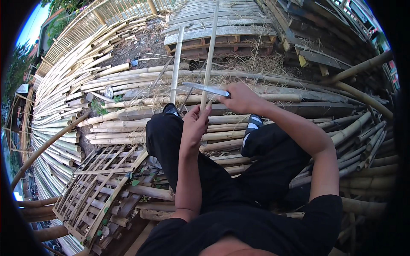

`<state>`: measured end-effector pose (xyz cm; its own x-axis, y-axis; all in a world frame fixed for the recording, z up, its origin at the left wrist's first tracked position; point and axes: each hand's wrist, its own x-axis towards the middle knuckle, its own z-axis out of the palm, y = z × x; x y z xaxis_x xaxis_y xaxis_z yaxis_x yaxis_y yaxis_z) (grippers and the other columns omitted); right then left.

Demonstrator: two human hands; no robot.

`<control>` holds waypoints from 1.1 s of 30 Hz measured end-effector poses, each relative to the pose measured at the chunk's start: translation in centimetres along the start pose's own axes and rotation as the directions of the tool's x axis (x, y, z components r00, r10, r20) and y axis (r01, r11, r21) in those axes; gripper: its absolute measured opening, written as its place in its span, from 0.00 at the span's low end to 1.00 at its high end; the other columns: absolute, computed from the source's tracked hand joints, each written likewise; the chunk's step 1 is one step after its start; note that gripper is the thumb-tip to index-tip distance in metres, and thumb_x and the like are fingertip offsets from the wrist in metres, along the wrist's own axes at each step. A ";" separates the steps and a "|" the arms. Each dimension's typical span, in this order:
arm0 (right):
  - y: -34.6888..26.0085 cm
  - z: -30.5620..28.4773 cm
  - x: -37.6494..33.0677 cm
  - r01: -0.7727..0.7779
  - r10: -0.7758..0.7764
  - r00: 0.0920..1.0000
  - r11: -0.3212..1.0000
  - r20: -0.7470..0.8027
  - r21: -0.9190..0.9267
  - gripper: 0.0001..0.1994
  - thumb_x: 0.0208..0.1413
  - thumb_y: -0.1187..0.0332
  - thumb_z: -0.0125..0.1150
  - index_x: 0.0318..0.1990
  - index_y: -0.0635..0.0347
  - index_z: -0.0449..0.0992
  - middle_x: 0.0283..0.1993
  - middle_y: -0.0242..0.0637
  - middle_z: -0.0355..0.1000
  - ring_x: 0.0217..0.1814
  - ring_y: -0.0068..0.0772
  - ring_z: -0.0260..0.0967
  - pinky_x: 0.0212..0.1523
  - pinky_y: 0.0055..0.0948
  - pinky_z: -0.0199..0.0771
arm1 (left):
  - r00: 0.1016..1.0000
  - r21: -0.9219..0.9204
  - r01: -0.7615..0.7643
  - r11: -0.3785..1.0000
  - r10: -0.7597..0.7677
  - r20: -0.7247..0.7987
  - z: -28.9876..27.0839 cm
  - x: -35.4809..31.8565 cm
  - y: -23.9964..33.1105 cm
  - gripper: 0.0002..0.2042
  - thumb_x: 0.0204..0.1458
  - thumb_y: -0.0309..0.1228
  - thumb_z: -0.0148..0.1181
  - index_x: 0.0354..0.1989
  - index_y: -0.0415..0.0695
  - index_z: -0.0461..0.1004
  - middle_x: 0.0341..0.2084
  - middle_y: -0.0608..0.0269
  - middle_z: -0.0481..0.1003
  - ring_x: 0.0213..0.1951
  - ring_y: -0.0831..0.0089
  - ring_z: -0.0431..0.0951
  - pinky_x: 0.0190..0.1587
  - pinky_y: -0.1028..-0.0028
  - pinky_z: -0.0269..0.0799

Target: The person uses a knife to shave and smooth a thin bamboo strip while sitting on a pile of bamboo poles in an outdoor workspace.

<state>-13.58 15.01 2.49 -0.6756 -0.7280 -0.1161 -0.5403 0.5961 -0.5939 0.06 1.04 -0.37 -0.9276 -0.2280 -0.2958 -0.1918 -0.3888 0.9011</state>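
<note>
My left hand (197, 124) is closed around the lower end of a long, narrow bamboo strip (209, 55), which rises away from me past the top of the view. In my right hand (240, 98) is the dark handle of a knife (206, 88). Its long blade points left and lies across the strip, a little above my left fingers. Another split bamboo strip (176, 64), paler on its face, stands just left of the blade's tip, near my left foot; neither hand touches it.
Bamboo poles (124, 100) lie in rows beneath and around my legs. A weathered wooden pallet (220, 34) is ahead, with shavings (256, 64) beside it. A lattice panel of bamboo slats (100, 187) rests at lower left. Stacked timber (316, 38) and slanting poles (358, 68) border the right.
</note>
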 end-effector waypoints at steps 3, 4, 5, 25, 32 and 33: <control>0.6 2.0 -0.2 0.126 -0.129 0.992 0.968 0.002 -0.218 0.13 0.47 0.60 0.58 0.29 0.62 0.78 0.29 0.50 0.73 0.35 0.52 0.71 0.39 0.44 0.71 | 1.000 0.054 -0.028 0.998 0.028 -0.001 0.5 0.1 0.0 0.11 0.50 0.32 0.65 0.31 0.44 0.67 0.16 0.81 0.60 0.17 0.92 0.55 0.19 0.86 0.47; 0.2 1.9 -0.2 0.085 -0.065 0.994 0.965 0.088 -0.249 0.12 0.44 0.62 0.58 0.30 0.60 0.78 0.31 0.50 0.73 0.38 0.52 0.71 0.43 0.45 0.71 | 0.999 0.068 -0.046 0.997 0.046 0.008 0.8 0.1 -0.2 0.11 0.49 0.31 0.66 0.31 0.44 0.67 0.17 0.80 0.61 0.18 0.92 0.56 0.20 0.86 0.48; 0.7 2.5 -0.1 0.080 -0.072 0.997 0.958 0.037 -0.274 0.11 0.44 0.62 0.58 0.30 0.60 0.78 0.31 0.50 0.73 0.38 0.52 0.71 0.43 0.45 0.71 | 0.998 0.082 -0.064 0.995 0.063 0.018 0.9 0.1 -0.4 0.12 0.48 0.30 0.66 0.31 0.44 0.66 0.17 0.80 0.61 0.19 0.92 0.57 0.21 0.86 0.49; 17.4 -7.7 9.2 -0.508 0.520 0.676 0.842 -0.522 0.181 0.18 0.49 0.59 0.57 0.20 0.68 0.73 0.20 0.44 0.71 0.19 0.37 0.70 0.24 0.37 0.68 | 0.990 0.062 -0.113 0.992 0.107 0.087 1.7 -1.5 -0.5 0.09 0.48 0.23 0.60 0.34 0.41 0.65 0.25 0.74 0.62 0.28 0.91 0.58 0.27 0.87 0.54; 7.8 -9.5 4.8 -0.375 0.410 0.856 0.912 -0.315 0.169 0.25 0.49 0.51 0.61 0.17 0.68 0.69 0.13 0.36 0.63 0.15 0.33 0.59 0.24 0.37 0.65 | 0.979 0.242 -0.162 0.957 0.187 -0.085 2.1 0.1 -2.4 0.09 0.56 0.31 0.55 0.34 0.37 0.68 0.17 0.70 0.65 0.20 0.87 0.63 0.20 0.81 0.58; 6.3 -8.8 4.3 -0.348 0.366 0.880 0.931 -0.304 0.114 0.26 0.49 0.50 0.61 0.17 0.69 0.69 0.13 0.37 0.62 0.15 0.33 0.59 0.24 0.37 0.65 | 0.967 0.280 -0.187 0.941 0.227 -0.114 2.4 -0.1 -2.4 0.09 0.57 0.32 0.54 0.33 0.36 0.69 0.16 0.70 0.65 0.19 0.87 0.63 0.20 0.80 0.57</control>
<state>-24.31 18.63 5.30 -0.9445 -0.3194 -0.0776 -0.2106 0.7693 -0.6032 -0.13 4.12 -1.69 -0.9041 -0.4106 -0.1182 -0.0965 -0.0733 0.9926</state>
